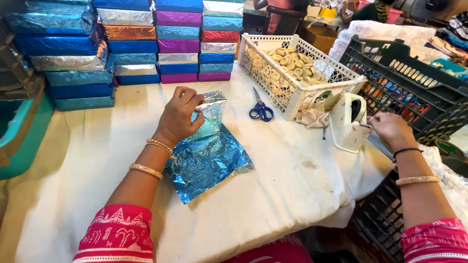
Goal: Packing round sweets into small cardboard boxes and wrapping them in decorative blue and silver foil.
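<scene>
My left hand (179, 116) rests on a box half wrapped in shiny blue foil (209, 156) in the middle of the white cloth, pinching the folded foil flap at the box's top. The foil's loose end spreads toward me. My right hand (390, 129) reaches to the white tape dispenser (347, 122) at the right edge, fingertips at its cutter; whether tape is between the fingers cannot be told.
Blue-handled scissors (261, 109) lie behind the foil. A white basket (292, 73) of round pale pieces stands beyond them. Stacks of foil-wrapped boxes (131, 44) line the back. A dark crate (414, 87) sits far right, another below the table edge.
</scene>
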